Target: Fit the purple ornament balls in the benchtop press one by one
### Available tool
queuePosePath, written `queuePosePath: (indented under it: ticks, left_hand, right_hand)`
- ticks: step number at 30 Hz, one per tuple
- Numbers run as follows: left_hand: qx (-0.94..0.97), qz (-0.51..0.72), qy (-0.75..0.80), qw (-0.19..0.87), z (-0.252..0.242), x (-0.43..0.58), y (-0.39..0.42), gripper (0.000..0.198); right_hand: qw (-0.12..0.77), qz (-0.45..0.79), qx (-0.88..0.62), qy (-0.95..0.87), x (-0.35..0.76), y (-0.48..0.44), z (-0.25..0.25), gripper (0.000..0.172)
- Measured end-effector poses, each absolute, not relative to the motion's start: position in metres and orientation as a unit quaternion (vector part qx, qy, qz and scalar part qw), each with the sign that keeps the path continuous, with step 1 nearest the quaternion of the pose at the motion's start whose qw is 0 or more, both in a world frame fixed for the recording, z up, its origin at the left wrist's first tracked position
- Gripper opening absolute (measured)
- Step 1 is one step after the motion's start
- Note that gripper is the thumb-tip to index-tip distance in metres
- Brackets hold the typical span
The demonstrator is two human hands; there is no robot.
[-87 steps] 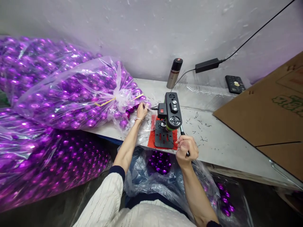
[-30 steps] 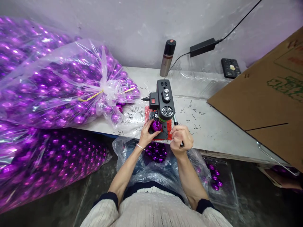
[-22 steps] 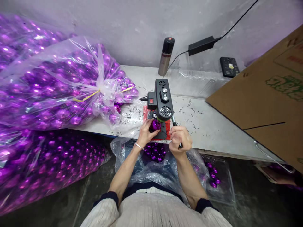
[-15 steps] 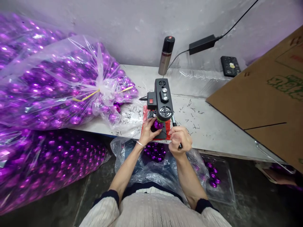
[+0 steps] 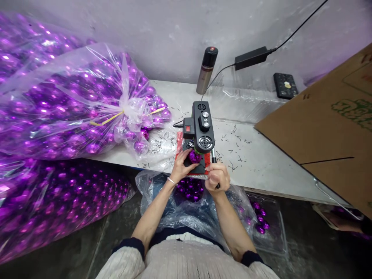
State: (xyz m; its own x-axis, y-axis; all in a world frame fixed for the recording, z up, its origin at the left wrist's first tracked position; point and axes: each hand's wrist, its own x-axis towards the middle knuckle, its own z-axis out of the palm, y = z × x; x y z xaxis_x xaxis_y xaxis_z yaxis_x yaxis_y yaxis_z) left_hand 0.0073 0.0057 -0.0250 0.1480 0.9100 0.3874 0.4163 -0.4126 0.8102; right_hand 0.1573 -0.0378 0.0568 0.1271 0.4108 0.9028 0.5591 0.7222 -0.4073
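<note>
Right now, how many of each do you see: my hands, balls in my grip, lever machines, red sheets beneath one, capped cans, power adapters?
Hands: 2, left hand and right hand
Gripped purple ball: 1
Black machine: 1
Red sheet: 1
Capped can: 1
Power adapter: 1
Total: 7

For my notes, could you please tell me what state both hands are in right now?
Left hand: holding a purple ball at the black machine.
Right hand: closed around the machine's lever handle.
</note>
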Motion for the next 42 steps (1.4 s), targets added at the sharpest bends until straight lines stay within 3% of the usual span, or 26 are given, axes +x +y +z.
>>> queuePosePath:
  ticks: [23, 35, 42]
  left_hand:
    - [0.706, 0.462, 0.463, 0.271, -0.025, 0.008, 0.007, 0.063]
    - [0.707, 0.469, 0.455, 0.269, -0.026, 0.008, 0.008, 0.063]
    - [0.706, 0.459, 0.466, 0.271, -0.026, 0.008, 0.007, 0.064]
  right_hand:
    - [0.682, -0.045, -0.345, -0.643, 0.155, -0.032, 0.037, 0.032]
    - [0.667, -0.021, -0.426, -0.610, 0.151, -0.043, 0.075, 0.031]
    - [0.677, -0.050, -0.375, -0.631, 0.150, -0.036, 0.047, 0.034]
